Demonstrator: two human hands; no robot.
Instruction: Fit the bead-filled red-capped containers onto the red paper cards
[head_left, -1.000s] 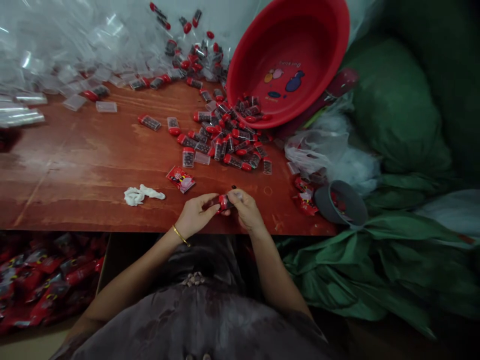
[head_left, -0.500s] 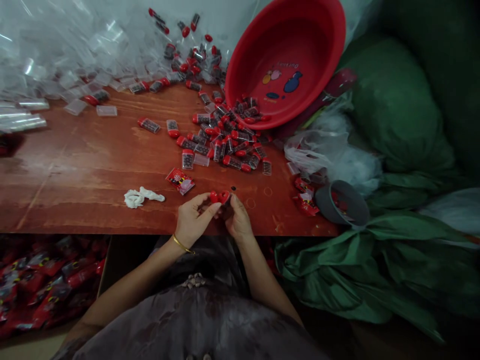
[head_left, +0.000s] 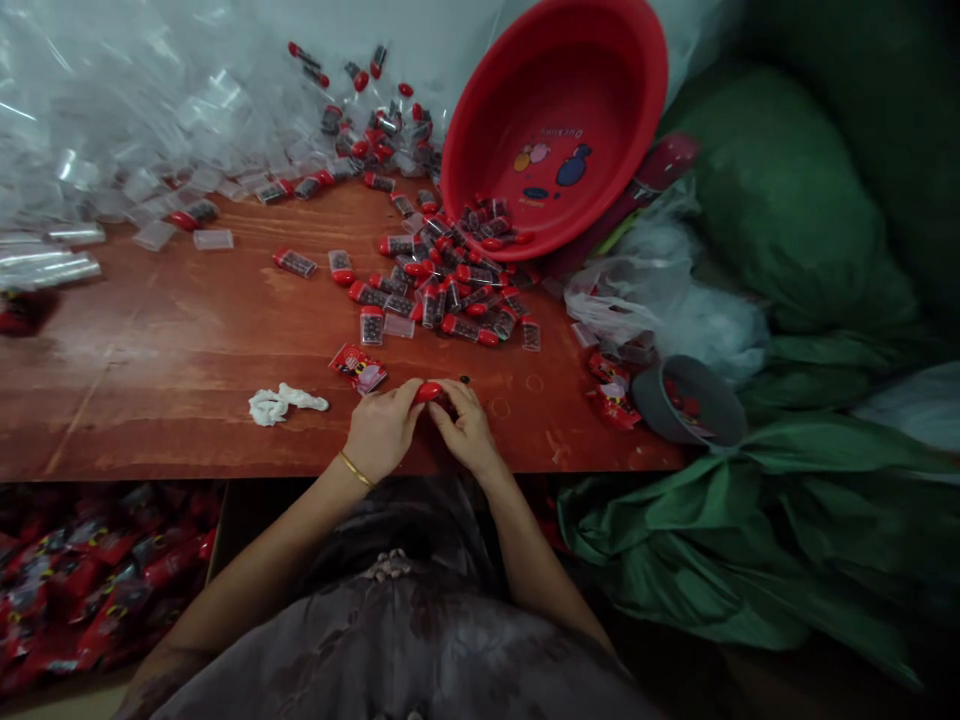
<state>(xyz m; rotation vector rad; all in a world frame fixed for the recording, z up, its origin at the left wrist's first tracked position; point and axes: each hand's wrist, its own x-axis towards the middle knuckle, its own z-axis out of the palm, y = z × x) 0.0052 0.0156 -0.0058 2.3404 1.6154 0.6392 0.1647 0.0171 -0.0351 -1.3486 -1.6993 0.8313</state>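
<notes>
Near the front edge of the table, both my hands meet around a small container with a red cap point(head_left: 428, 392). My left hand point(head_left: 377, 432) pinches it from the left, thumb and fingers closed. From the right, my right hand point(head_left: 468, 428) curls its fingers around it. My fingers hide the container's body. Just behind my left hand lies a red printed packet point(head_left: 358, 368). A crumpled white scrap point(head_left: 285, 402) rests further left. Beyond my hands is a heap of clear containers point(head_left: 442, 290) with red caps and dark beads inside.
A red basin point(head_left: 637, 130) leans tilted behind the heap. Clear empty cases point(head_left: 135, 130) pile up at the back left. To the right stand a grey bowl point(head_left: 675, 425), a clear plastic bag point(head_left: 660, 300) and green sacks point(head_left: 795, 200). Red packets point(head_left: 97, 580) fill a box below left.
Two red parts showed apart between my fingers earlier; now a single red cap shows. My hands have drawn closer together, and the right one has turned inward over it. The view shifted slightly.
</notes>
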